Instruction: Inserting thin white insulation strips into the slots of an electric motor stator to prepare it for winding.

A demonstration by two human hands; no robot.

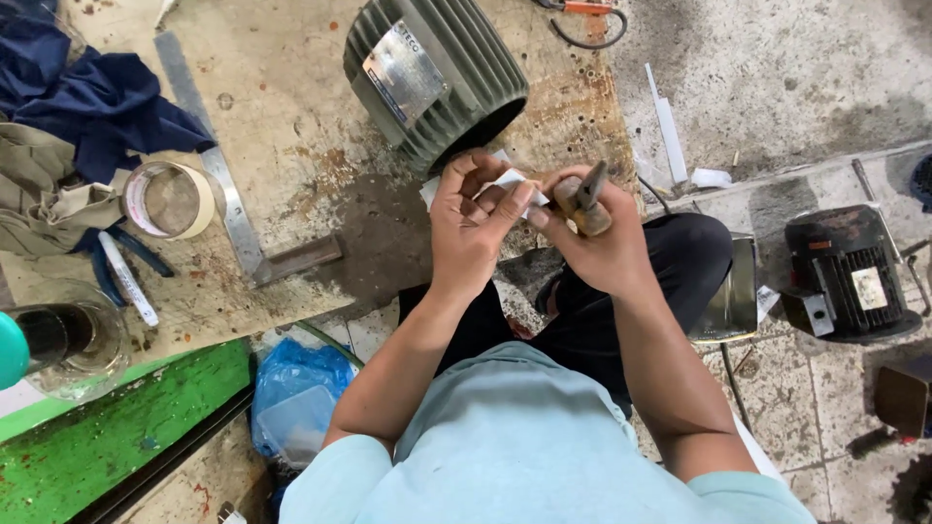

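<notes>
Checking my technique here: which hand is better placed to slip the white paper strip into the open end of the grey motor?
Probably the left hand: it pinches the white paper strip and sits nearest the motor opening. The right hand is busy gripping a tool.

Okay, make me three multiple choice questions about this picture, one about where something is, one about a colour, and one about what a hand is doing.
1. Where does the roll of tape lie?
A. On the worn board, left of the grey finned motor housing
B. On the tiled floor
C. Inside the housing

2. What colour is the crumpled plastic bag?
A. Red
B. Blue
C. Yellow

3. What does the right hand hold?
A. Nothing
B. A hammer
C. A wooden-handled tool, grip closed round it

Answers: 1 A, the roll sits on the board by the metal square. 2 B, it is plainly blue. 3 C, its fingers wrap the handle while the left hand pinches white paper.
</notes>
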